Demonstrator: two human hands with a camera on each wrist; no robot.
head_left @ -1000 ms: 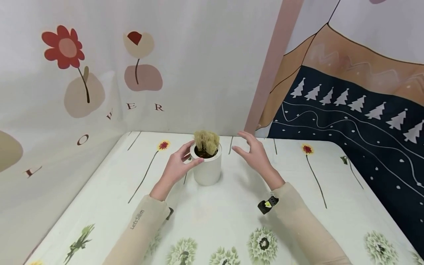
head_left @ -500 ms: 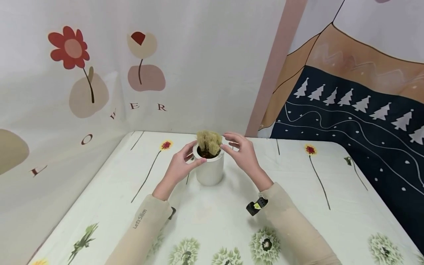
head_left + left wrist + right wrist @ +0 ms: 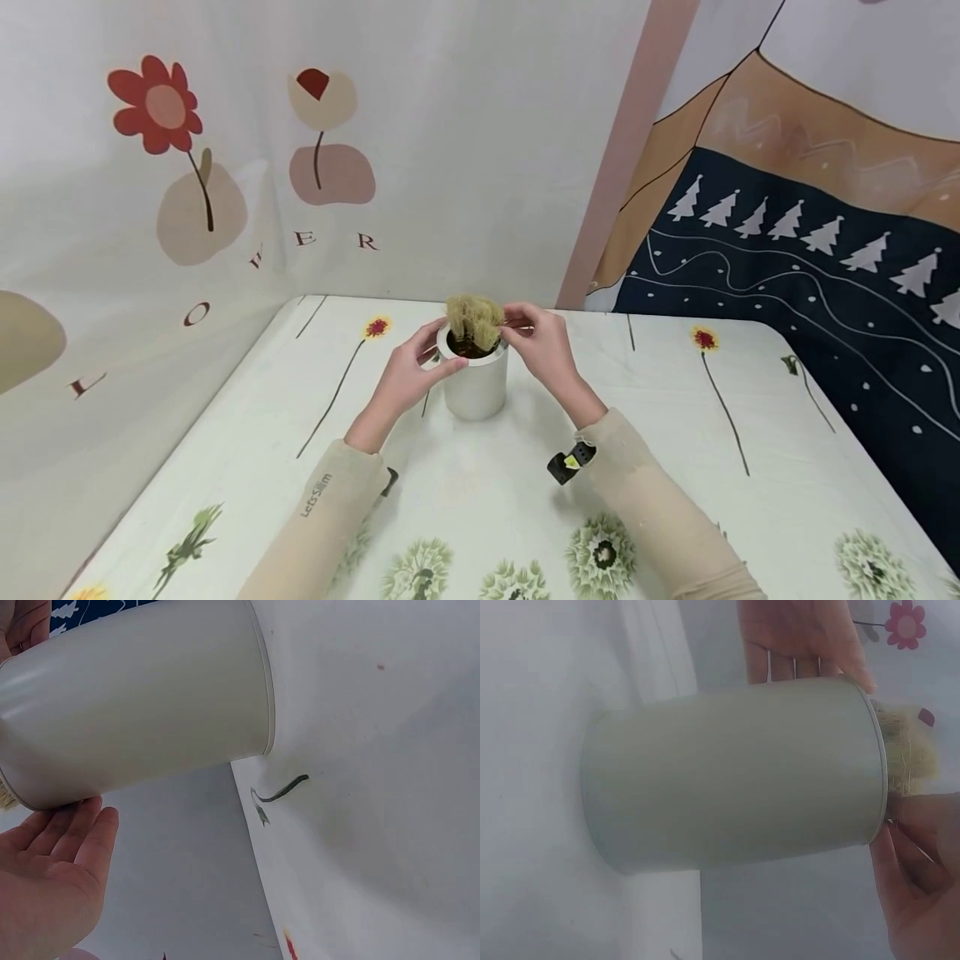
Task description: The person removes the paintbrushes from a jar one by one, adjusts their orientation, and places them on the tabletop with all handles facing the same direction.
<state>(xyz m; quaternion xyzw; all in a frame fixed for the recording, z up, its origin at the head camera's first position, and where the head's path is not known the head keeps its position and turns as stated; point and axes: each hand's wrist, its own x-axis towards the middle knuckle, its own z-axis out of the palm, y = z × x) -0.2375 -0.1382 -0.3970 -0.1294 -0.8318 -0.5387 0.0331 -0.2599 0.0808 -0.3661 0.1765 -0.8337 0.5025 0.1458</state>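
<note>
A white cylindrical pot [image 3: 476, 392] stands upright on the table, dark inside at the top. From its mouth rises a dry, yellow-green fibrous tuft [image 3: 474, 319]. My left hand [image 3: 405, 375] holds the pot at its left side, thumb at the front rim and fingers round the far side. At the right rim, my right hand [image 3: 546, 346] pinches the edge of the tuft between thumb and fingers. The right wrist view shows the tuft [image 3: 907, 757] beyond the rim, with the right hand [image 3: 922, 877] close against it. The left wrist view mostly shows the pot's smooth wall [image 3: 142, 705].
A white cloth [image 3: 465, 492] printed with flowers covers the table. Behind it hangs a pale curtain [image 3: 465, 150] with flower prints, and a dark blue tree-patterned cloth [image 3: 750, 267] hangs at the right. Each wrist wears a camera strap, such as the black one [image 3: 572, 462] on the right.
My right hand has come left from beside the pot to the tuft, and its fingers have closed there. The left hand stays on the pot. The head view has shifted slightly.
</note>
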